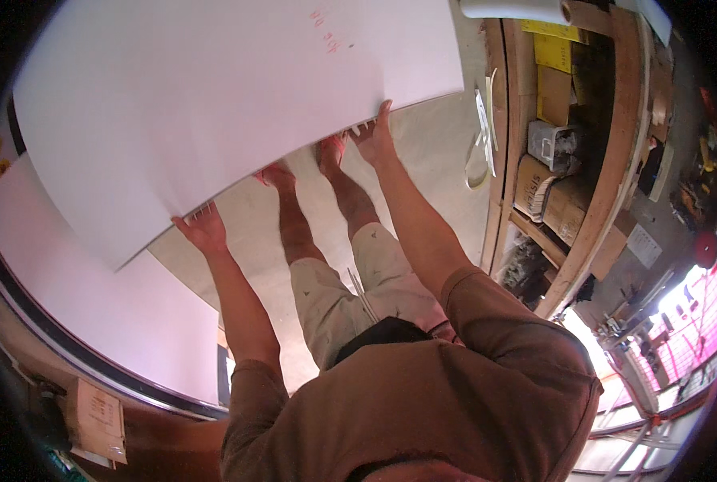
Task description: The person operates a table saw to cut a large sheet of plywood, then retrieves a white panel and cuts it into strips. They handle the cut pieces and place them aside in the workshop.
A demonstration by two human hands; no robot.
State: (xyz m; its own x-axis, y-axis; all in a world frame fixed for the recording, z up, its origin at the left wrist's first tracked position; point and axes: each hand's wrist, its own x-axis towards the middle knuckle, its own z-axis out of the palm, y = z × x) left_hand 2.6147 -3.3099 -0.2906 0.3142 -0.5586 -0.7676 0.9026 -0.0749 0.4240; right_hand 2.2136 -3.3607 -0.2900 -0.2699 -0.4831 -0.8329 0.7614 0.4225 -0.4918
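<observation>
Wht panel [230, 96], large, spans far L to far centre; tilt hard to judge. L hand [203, 230] pinches near edge toward L corner, thumb on top, fingers under; R hand [370, 143] same grip, farther R. Step (my read): two-handed hold/shift. Next move prob. calls for even grip both sides, edge clear of feet [277, 175]. 2nd wht sheet [93, 289] near L, partly under panel; contact can't tell. Floor [250, 215] below; pale strips [485, 132] far R, beside wooden shelving [515, 96] w/ boxes [531, 185]. Carton [97, 418] near L.
</observation>
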